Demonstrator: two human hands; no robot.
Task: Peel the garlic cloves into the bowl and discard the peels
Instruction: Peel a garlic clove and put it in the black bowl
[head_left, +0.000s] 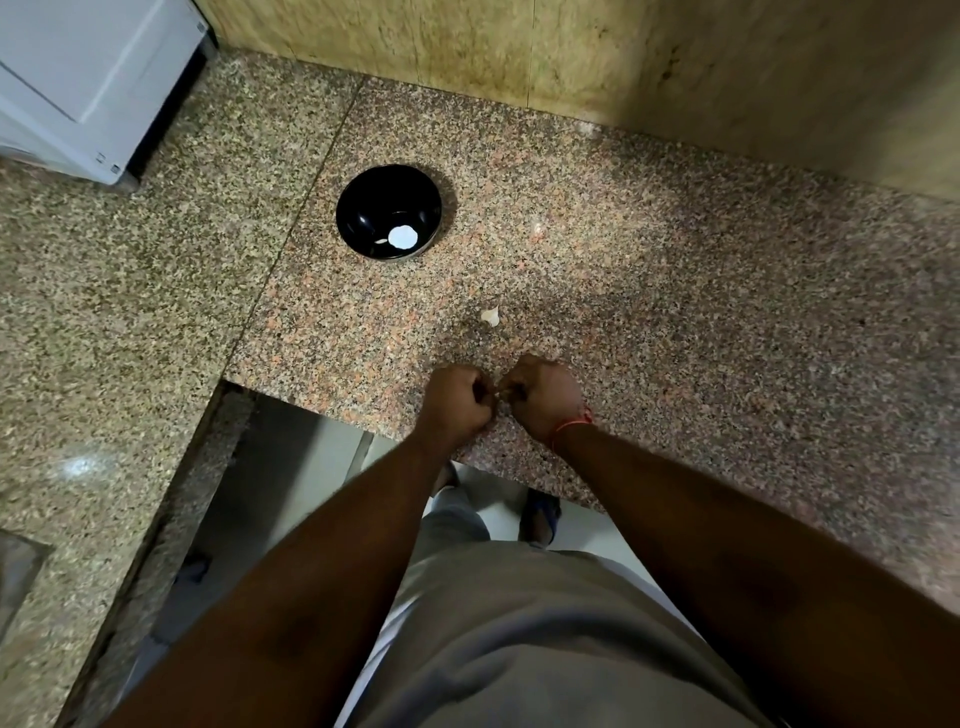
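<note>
Hands, left and right, were curled together pinching a barely visible garlic clove over the granite counter, near a black bowl.

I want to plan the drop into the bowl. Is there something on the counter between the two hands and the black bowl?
Nothing visible blocks the way. The left hand and right hand work close together near the counter edge. The black bowl stands farther back on the left. One loose garlic clove lies right of that line.
</note>
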